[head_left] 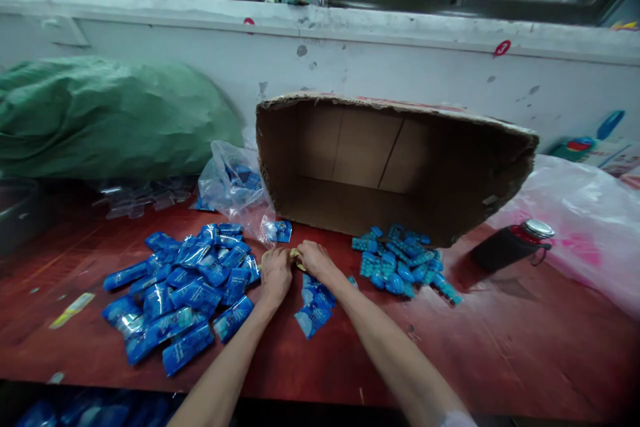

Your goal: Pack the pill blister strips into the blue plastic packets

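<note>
A small, crumpled, pale yellow piece (295,256) sits between the two hands, just above the red bench (400,373) and in front of the box. The fingers of the left hand (277,273) and the right hand (315,259) are curled in and appear to pinch it from either side; their exact grip is too small and blurred to tell.

Just below the hands, partly behind the right forearm, lie a few flat, glossy blue packets (314,310). To the left is a heap of plump, shiny blue packets (195,283), loosely piled. To the right, loose turquoise-blue plastic pieces (395,263) lie in a smaller heap at the mouth of the open brown cardboard box (363,147), which is tipped on its side.

The work looks partway along: the plump heap seems to be the finished share, while the piece in hand, the flat packets and the loose pieces seem left to deal with. Whether every plump packet is sealed cannot be told. More blue packets show inside a clear plastic bag (227,190) behind the left heap, beside the box; their state is unclear.
</note>
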`<action>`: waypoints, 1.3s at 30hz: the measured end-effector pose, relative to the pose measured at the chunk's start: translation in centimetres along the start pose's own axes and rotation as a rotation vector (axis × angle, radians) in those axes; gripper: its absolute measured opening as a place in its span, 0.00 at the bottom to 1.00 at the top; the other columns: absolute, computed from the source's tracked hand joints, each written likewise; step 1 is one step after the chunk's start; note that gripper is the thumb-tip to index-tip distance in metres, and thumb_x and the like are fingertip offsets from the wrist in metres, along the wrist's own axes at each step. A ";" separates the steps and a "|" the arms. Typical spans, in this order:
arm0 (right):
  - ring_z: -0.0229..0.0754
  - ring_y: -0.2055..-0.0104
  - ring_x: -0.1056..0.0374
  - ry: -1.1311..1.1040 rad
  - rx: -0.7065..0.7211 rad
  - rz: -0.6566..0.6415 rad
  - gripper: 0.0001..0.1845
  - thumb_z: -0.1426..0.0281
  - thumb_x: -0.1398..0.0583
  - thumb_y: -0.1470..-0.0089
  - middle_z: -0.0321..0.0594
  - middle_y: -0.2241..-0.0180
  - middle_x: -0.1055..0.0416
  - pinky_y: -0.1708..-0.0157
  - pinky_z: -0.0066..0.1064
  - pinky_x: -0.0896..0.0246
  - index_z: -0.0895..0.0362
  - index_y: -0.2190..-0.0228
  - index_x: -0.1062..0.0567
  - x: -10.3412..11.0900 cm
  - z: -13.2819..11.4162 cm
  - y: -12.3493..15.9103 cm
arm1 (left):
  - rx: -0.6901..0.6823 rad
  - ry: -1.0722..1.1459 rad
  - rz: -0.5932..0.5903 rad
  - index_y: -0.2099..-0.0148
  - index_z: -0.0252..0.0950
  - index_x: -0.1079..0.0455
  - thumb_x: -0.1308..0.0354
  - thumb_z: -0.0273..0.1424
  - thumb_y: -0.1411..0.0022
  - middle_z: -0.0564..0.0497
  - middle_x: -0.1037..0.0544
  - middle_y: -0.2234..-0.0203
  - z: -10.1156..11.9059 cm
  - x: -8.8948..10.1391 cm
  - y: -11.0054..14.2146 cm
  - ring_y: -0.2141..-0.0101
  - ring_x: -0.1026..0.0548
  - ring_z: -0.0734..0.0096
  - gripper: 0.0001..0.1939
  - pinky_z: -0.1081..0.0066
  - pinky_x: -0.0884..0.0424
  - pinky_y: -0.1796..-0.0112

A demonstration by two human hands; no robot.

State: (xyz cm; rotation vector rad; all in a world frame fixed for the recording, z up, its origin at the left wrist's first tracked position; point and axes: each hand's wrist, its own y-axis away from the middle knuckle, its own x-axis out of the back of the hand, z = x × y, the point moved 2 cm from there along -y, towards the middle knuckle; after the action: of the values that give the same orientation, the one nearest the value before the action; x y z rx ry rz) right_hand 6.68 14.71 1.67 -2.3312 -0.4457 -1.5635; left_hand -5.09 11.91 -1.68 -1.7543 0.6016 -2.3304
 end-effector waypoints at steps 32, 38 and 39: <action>0.47 0.62 0.39 0.257 -0.237 0.021 0.12 0.69 0.51 0.43 0.44 0.66 0.31 0.65 0.36 0.49 0.53 0.68 0.28 0.7 1.3 9.2 | -0.041 0.063 -0.073 0.61 0.38 0.30 0.56 0.25 0.44 0.42 0.25 0.62 3.6 -0.7 -1.7 0.52 0.37 0.51 0.14 0.49 0.45 0.54; 0.49 0.59 0.41 0.264 -0.324 0.067 0.14 0.66 0.53 0.42 0.46 0.62 0.33 0.63 0.38 0.50 0.54 0.62 0.30 1.5 1.4 10.9 | 0.090 0.097 0.019 0.54 0.34 0.35 0.57 0.26 0.43 0.40 0.32 0.52 4.8 0.8 -1.3 0.47 0.42 0.52 0.16 0.50 0.46 0.52; 0.48 0.58 0.41 0.252 -0.303 0.071 0.13 0.65 0.52 0.42 0.45 0.61 0.33 0.63 0.38 0.50 0.53 0.60 0.31 1.7 1.2 11.5 | 0.097 0.123 0.036 0.52 0.34 0.36 0.57 0.27 0.42 0.41 0.33 0.51 4.8 1.5 -0.2 0.46 0.43 0.54 0.16 0.52 0.46 0.50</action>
State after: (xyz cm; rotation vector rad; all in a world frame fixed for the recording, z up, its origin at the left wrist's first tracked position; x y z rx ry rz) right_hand 13.03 4.87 1.99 -2.2806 -0.0682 -1.9726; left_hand -0.93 10.54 0.84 -1.5558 0.5239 -2.4128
